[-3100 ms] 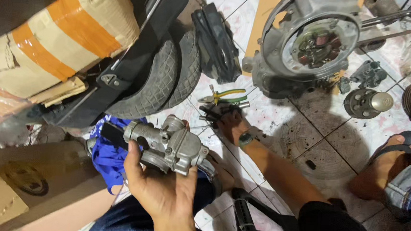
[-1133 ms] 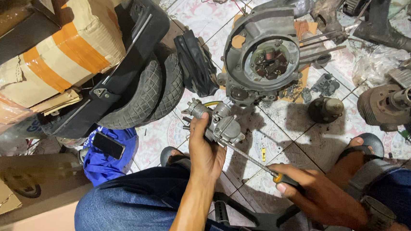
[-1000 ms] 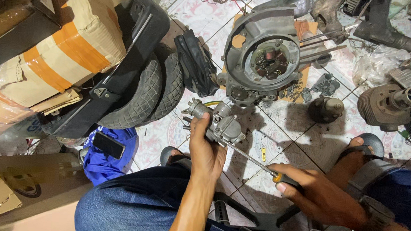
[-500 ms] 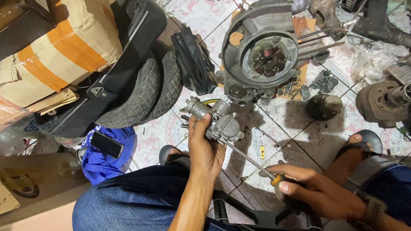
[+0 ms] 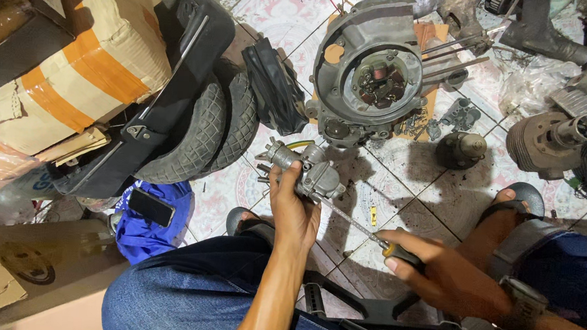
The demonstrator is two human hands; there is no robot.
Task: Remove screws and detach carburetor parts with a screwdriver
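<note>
Carburettor [image 5: 305,170] work on a tiled floor [image 5: 404,162]: left hand [image 5: 294,210] has its grip wrapped round the grey metal carb body, held up above the tiles, just in front of the person's knees. Right hand [image 5: 441,272] has its grip pressed together round the yellow-and-black handle of a long screwdriver [image 5: 361,225], shaft running up-left, tip meeting the carb's underside.

Nearby: engine case [image 5: 372,77] w/ round open housing lies just beyond the carb, 2 tyres [image 5: 206,135] stacked against a black panel to the left, a cardboard box [image 5: 74,53] w/ orange tape behind them, a dark phone [image 5: 153,207] on blue cloth. Small loose parts and a round cap [image 5: 463,146] sit right of the case.

Risk, as judged: carb is braced by 1 hand only, no surface under it, so a hard push could skid the tip off the screw and toward the left palm or wrist. A freed screw or jet could drop among the clutter of bits on the tiles and be lost. A worn slot would strip under an off-axis shaft.

Hard to see: exact point where tip seats is masked by the carb body; left fingertips hidden behind it. Right forearm is cut off at the frame edge, and the black frame under the legs is only partly shown.
</note>
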